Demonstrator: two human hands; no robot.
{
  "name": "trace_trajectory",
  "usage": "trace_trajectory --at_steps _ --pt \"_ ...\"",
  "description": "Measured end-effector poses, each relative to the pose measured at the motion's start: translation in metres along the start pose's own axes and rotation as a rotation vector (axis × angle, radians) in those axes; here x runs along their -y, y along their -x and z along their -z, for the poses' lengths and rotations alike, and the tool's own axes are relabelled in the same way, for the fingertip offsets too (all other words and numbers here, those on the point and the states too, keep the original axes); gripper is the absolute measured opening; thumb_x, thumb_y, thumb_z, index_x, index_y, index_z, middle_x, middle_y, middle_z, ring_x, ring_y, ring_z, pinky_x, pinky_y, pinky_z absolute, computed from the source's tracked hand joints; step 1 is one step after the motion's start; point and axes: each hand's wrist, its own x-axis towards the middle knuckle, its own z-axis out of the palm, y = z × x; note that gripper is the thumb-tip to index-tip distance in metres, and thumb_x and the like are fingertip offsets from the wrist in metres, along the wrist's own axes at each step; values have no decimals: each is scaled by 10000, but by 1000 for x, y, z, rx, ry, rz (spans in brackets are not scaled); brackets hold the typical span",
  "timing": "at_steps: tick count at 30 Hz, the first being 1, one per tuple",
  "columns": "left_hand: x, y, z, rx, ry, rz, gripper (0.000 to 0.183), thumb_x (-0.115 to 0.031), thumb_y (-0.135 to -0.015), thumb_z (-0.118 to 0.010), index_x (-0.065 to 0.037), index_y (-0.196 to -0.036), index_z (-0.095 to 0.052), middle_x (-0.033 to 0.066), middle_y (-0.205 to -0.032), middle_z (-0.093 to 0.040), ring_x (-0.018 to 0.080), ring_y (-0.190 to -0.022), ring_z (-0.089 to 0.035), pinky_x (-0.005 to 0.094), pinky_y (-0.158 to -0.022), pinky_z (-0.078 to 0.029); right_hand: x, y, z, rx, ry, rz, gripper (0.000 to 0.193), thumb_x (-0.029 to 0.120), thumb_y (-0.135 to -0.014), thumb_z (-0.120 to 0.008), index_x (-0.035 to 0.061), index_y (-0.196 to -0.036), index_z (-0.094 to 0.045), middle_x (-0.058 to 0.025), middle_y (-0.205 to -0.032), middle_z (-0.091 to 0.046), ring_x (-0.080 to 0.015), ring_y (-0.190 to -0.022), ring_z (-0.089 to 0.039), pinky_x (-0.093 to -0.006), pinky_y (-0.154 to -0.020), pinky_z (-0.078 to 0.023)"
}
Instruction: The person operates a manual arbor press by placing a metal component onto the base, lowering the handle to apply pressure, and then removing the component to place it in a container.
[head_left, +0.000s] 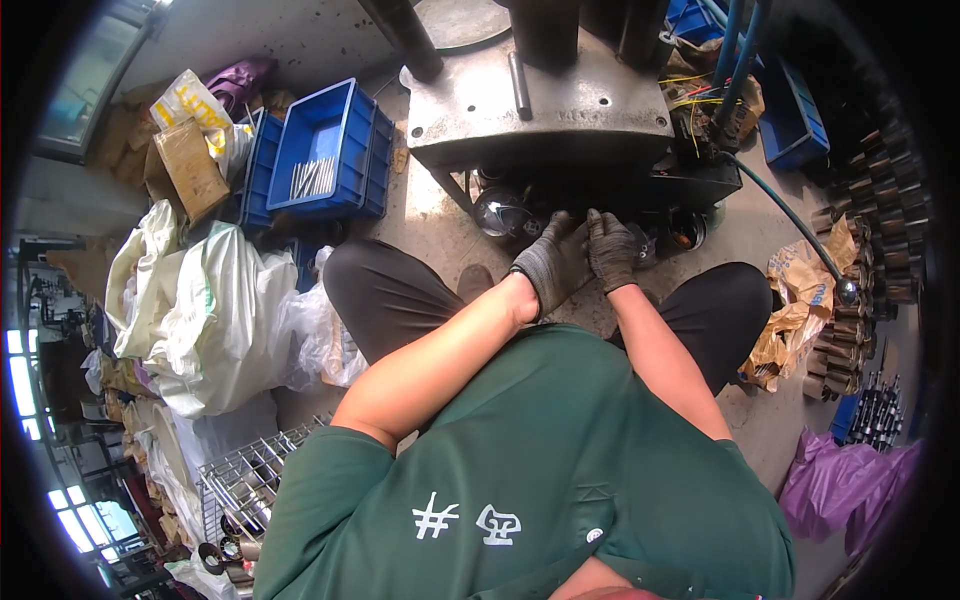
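Note:
Both of my hands wear dark grey work gloves and meet in front of my body, close to the machine's front edge. My left hand has its thumb raised and its fingers curled inward. Beside it, almost touching, my right hand is closed with its thumb up too. Whatever the fingers hold, if anything, is hidden by the gloves and the shadow. Just beyond them stands the heavy steel machine table, with a short metal rod on its top. Shiny round metal parts sit low under the table, left of my hands.
Blue crates, one with thin metal rods, stand at the left. White sacks and a wire basket are nearer. On the right lie torn brown paper, stacked metal cylinders and a purple bag. Hoses hang there.

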Motion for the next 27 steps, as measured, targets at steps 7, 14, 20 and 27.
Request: trace_trajectory --at_steps 7,14,20,27 --pt "0 -2 -79 -170 -1361 43 594 -198 -973 -531 -150 -1554 -416 67 -1610 -422 297 -1526 -331 536 -1254 -278 19 10 -1 -45 -79 88 377 392 -1050 -617 29 -1036 -719 -177 -863 -737 -332 -799 -717 -416 -729 -556" --pt "26 -13 -57 -5 -2975 -1277 447 -327 -1003 -582 -90 -1380 -612 89 -1392 -614 241 -1253 -522 404 -1124 -370 39 9 2 -90 17 217 364 351 -923 -778 19 -1046 -698 -162 -945 -740 -310 -874 -714 -424 -809 -553" --pt "1 -54 -100 764 -3322 -2118 419 -392 -985 -660 -30 -1172 -758 94 -1089 -770 216 -973 -665 338 -934 -485 11 9 -19 66 -119 92 277 245 -934 -768 2 -1044 -691 -163 -925 -742 -274 -844 -694 -405 -798 -542" --pt "31 -41 -176 601 -2519 -1899 411 -432 -974 -660 -34 -884 -704 112 -765 -702 322 -596 -614 476 -627 -528 70 36 -15 501 -512 -470 354 423 -964 -747 83 -1048 -694 -37 -826 -702 -155 -609 -624 -332 -511 -502"
